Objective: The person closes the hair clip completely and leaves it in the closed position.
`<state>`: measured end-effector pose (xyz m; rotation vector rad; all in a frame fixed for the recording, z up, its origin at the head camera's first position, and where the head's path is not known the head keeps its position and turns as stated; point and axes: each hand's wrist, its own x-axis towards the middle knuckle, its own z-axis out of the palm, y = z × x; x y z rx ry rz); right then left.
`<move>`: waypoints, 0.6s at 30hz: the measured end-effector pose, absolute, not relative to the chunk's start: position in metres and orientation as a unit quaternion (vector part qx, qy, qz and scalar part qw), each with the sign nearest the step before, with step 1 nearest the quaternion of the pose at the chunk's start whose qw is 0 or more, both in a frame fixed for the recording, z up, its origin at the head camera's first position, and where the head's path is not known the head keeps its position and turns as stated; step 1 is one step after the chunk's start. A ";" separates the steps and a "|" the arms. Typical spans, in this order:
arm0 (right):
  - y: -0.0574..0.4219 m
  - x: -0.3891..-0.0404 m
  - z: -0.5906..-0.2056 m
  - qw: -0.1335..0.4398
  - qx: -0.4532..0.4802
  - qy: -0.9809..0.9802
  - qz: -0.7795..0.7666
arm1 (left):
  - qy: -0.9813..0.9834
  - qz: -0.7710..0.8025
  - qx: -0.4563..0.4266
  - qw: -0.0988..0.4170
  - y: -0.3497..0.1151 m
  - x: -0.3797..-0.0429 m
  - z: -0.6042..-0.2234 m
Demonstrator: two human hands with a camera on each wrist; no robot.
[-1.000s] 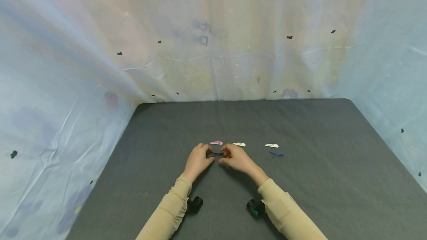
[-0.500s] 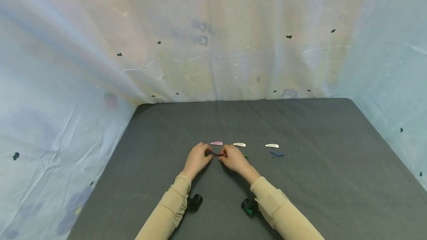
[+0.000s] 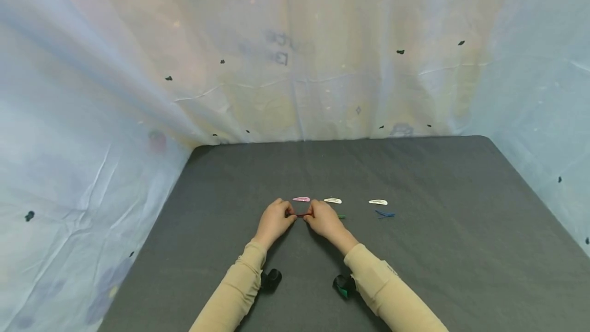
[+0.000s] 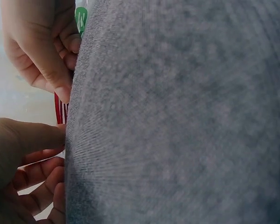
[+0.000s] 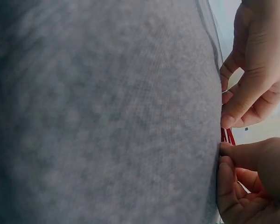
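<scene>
Near the middle of the table, both hands pinch a small bundle of thin dark red strands (image 3: 300, 215). My left hand (image 3: 274, 223) has its left end between thumb and fingers, and my right hand (image 3: 326, 220) has the right end. In the left wrist view a short stretch of red strands (image 4: 60, 109) shows between the two thumbs, side by side. From the right wrist, the same red strands (image 5: 230, 136) span the narrow gap between the fingertips. Their ends are hidden inside the fingers.
Behind the hands lie a pink snap hair clip (image 3: 301, 199) and a pale cream clip (image 3: 333, 201); another cream clip (image 3: 378, 202) is further right. Green strands (image 3: 342, 216) peek out beside the right hand. A blue strand bundle (image 3: 384, 214) rests on the dark grey tabletop (image 3: 461, 250).
The right hand has shifted slightly left and its fingers have closed on the red strands, uncovering the green strands. The left hand's fingers have closed too. The strands now look straighter.
</scene>
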<state>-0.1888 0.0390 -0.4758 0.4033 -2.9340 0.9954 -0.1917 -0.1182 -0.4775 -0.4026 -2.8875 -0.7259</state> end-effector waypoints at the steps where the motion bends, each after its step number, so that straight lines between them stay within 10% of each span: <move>1: 0.039 -0.188 -0.476 0.007 0.126 -0.939 0.318 | -0.960 -0.238 -0.133 0.067 -0.118 -0.192 -0.477; 18: 0.035 -0.185 -0.470 0.004 0.105 -0.947 0.304 | -0.965 -0.210 -0.141 0.077 -0.114 -0.192 -0.474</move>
